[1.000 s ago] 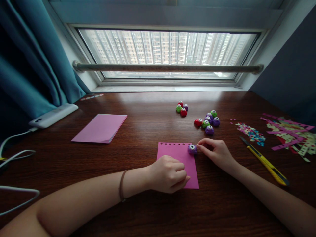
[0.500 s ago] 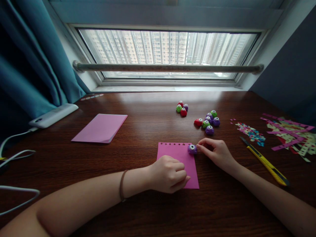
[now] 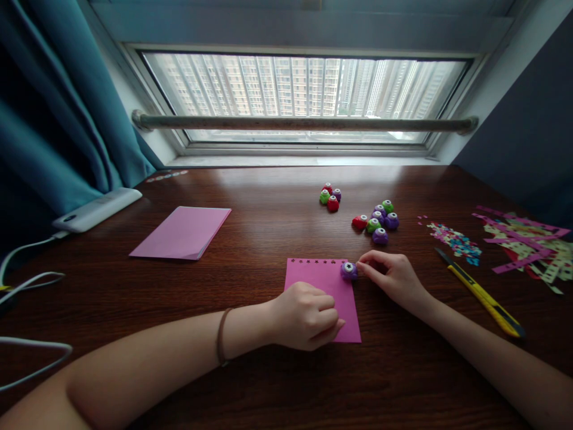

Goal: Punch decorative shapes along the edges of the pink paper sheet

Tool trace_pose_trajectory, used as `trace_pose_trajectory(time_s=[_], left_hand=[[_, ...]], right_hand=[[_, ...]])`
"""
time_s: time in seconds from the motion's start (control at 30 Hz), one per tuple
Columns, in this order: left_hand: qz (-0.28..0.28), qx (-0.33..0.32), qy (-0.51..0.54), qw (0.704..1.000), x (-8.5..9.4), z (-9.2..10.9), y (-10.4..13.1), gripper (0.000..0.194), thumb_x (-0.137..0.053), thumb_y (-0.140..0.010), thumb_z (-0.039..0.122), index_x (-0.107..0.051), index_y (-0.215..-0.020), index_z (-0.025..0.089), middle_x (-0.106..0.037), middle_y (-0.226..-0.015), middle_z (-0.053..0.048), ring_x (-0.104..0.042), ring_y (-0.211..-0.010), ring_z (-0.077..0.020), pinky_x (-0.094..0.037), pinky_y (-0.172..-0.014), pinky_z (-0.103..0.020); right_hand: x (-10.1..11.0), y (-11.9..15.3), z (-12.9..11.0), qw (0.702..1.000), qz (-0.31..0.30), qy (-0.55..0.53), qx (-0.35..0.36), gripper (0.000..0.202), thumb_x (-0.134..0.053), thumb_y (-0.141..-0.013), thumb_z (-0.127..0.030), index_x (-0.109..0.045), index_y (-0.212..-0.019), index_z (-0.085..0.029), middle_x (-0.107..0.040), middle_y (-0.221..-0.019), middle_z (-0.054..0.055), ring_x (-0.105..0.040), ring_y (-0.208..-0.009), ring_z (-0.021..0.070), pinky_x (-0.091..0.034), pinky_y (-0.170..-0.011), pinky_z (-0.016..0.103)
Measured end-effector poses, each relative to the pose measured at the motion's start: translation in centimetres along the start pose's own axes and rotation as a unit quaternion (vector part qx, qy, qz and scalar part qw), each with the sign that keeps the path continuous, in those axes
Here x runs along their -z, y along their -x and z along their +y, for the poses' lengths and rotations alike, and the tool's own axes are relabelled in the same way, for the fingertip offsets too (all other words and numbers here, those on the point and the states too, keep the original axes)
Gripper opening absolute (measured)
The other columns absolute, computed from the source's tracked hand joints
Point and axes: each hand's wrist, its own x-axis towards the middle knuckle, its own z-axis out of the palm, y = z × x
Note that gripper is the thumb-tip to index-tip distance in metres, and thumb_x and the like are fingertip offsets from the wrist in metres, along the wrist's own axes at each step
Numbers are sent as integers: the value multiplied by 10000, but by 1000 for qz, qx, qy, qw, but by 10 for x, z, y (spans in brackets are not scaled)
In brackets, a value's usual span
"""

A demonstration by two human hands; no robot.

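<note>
A pink sheet of paper (image 3: 316,276) lies on the desk with a row of small punched shapes along its top edge. At its upper right corner sits a purple craft punch (image 3: 348,272) with a star mark on its white top. My right hand (image 3: 394,276) pinches the punch's right side between thumb and forefinger. My left hand (image 3: 308,316) rests closed in a loose fist on the lower part of the sheet, covering some of it. Nothing shows in its fingers.
More red, green and purple punches (image 3: 380,236) stand beyond the sheet. To the right are paper confetti (image 3: 455,242), a yellow utility knife (image 3: 486,300) and cut paper strips (image 3: 530,242). A pink paper stack (image 3: 181,233) and a white power strip (image 3: 98,209) with cables lie left.
</note>
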Motion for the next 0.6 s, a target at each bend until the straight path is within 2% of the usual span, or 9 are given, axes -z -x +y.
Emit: trace_pose_trajectory(time_s=[0.6], left_hand=[[1,1,-1,1000,0,0,0,291,-442,-861,213,-427,-574,171,-471,-534,25,-427,-453,-92,-294,-444,-250]], right_hand=[[0,0,0,1000,-1,-1,-2,190,-553,-818,-337,-650,-770,-180,-628,-695,-19,-530,-621,109,-376,-581,219]])
